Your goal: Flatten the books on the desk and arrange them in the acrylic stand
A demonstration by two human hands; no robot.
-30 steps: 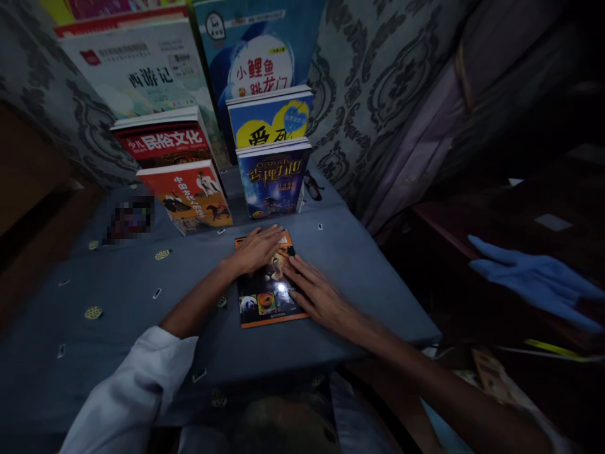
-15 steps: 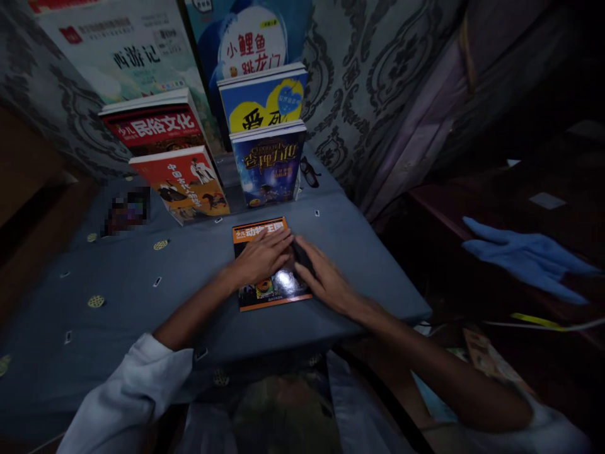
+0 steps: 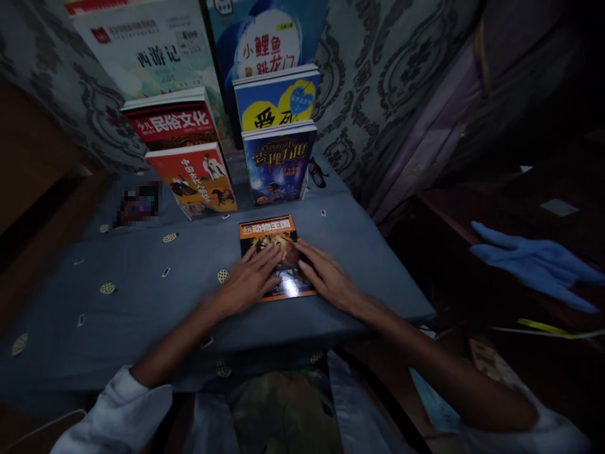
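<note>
A book with an orange band and an animal's face on its dark cover lies flat on the table. Across its lower left part rests my left hand, open, palm down, fingers stretched over the cover. My right hand lies along the book's right edge with its fingers extended and thumb apart. Neither hand grips the book. Just behind it stand a dark blue book and a red-orange book, both upright and leaning slightly back.
More books stand behind, among them a blue and yellow book, a red book and a tall pale book. Dark glasses lie beside them. A blue glove rests on a dark surface right of the table.
My left hand has slid down and left across the cover, baring the title and the animal's face. My right hand stays by the right edge. The view has shifted slightly.
</note>
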